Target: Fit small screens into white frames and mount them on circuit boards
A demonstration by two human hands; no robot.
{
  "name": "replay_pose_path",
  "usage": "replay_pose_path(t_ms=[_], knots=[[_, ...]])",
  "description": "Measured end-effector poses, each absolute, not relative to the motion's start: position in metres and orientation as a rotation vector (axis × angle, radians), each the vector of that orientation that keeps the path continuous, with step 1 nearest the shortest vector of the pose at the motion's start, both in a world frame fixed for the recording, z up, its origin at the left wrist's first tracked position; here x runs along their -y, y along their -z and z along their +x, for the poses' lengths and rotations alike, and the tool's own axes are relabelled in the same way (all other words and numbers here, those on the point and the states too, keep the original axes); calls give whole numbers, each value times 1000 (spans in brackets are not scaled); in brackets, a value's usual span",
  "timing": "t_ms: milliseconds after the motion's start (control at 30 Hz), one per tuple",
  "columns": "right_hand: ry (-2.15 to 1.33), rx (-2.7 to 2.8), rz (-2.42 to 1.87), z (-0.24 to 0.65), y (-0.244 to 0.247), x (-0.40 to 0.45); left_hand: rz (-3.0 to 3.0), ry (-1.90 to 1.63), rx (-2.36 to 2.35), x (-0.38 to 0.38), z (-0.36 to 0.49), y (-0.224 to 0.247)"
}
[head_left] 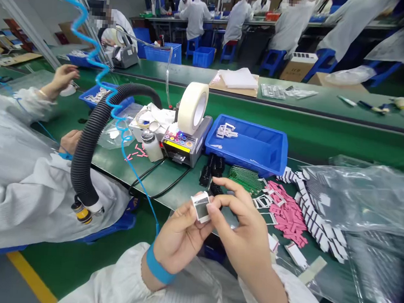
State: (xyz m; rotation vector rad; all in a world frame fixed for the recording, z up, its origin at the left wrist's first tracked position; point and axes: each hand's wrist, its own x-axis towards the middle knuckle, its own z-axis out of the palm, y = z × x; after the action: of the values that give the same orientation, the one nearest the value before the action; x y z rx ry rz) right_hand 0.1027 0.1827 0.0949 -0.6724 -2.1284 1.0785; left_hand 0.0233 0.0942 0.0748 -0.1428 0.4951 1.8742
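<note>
A small white-framed part (201, 207) with a dark grey face is held up near the bench edge. My left hand (182, 233), with a blue band at the wrist, grips it by its left and lower sides. The thumb and a finger of my right hand (241, 223) pinch its right side, the forefinger raised above. Just beyond my hands lie black parts (206, 170) and a stack of thin green pieces (245, 178). Pink pieces (287, 213), white frames (262, 201) and a row of white parts (316, 219) are to the right.
A blue tray (271, 151) with a few white frames stands behind my hands. Left of it are a tape dispenser (185, 145), a white bottle (151, 145) and a black hose (86, 148). Clear plastic bags (365, 195) cover the right side. A co-worker's hands are at left.
</note>
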Motion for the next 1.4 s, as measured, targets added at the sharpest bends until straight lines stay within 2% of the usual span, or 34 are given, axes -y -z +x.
replay_pose_path(t_ms=[233,667,767,867,1000,1100,1233,1400], knots=[[-1170,2114,-515,107,-97,-182,-235,-1823,-547,-96,22,-73],[-1073,2148,-695,102,-96,-184,-179,-1854,-593,-92,24,-73],[-883,2197,-690,99,-93,-184,-183,-1855,-583,-93,24,-72],[-504,2209,-685,96,-86,-180,-231,-1845,-640,-95,24,-71],[-233,2434,-439,99,-74,-177,-220,-1795,-730,-91,19,-62],[-397,2625,-294,111,-67,-180,-80,-1635,-830,-79,11,-51],[-745,2531,-173,132,-66,-184,46,-1435,-938,-63,5,-39],[-669,2363,-143,143,-71,-178,28,-1476,-805,-65,17,-34]])
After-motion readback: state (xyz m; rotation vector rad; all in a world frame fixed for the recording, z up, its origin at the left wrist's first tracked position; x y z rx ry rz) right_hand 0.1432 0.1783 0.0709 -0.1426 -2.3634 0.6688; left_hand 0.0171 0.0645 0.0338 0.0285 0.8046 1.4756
